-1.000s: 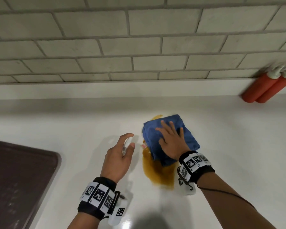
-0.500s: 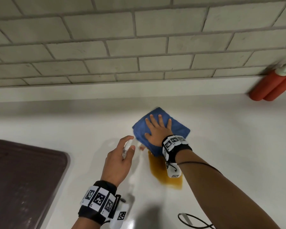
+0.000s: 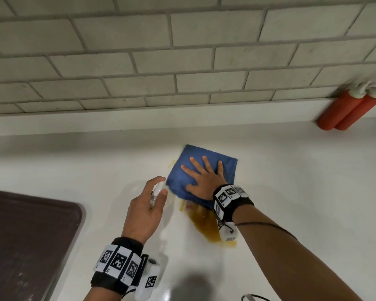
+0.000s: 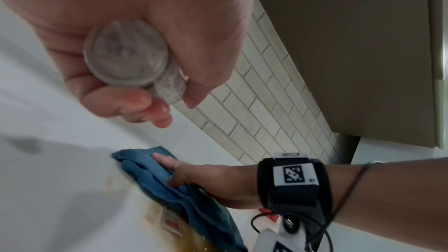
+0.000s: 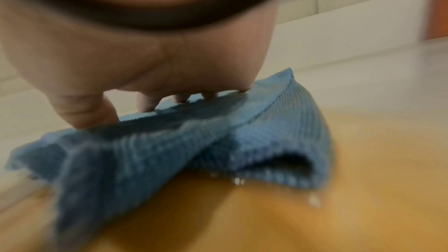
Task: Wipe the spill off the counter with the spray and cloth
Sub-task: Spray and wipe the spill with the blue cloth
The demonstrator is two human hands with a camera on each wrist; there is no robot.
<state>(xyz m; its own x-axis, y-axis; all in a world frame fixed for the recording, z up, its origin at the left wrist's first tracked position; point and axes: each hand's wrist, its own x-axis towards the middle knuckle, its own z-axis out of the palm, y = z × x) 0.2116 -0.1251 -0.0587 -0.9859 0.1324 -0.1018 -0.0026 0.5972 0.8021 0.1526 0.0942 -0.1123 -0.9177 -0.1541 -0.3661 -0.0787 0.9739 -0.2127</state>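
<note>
Right hand [image 3: 204, 181] flat on folded blue cloth [image 3: 206, 157], fingers spread and straight, pressing — not gripping. Cloth on the white counter [image 3: 302, 192], covering the far end of the amber spill [image 3: 206, 227]. Rest of the puddle runs from the cloth's near edge back toward the body, under the right wrist; likely next stroke is a pull back along that line. Left hand [image 3: 143, 213] curled round a small clear spray bottle [image 3: 156, 193], just left of the cloth.

Right wrist view only: wet cloth edge, droplets on the liquid. Left wrist view only: bottle's round base, fingers wrapped.
</note>
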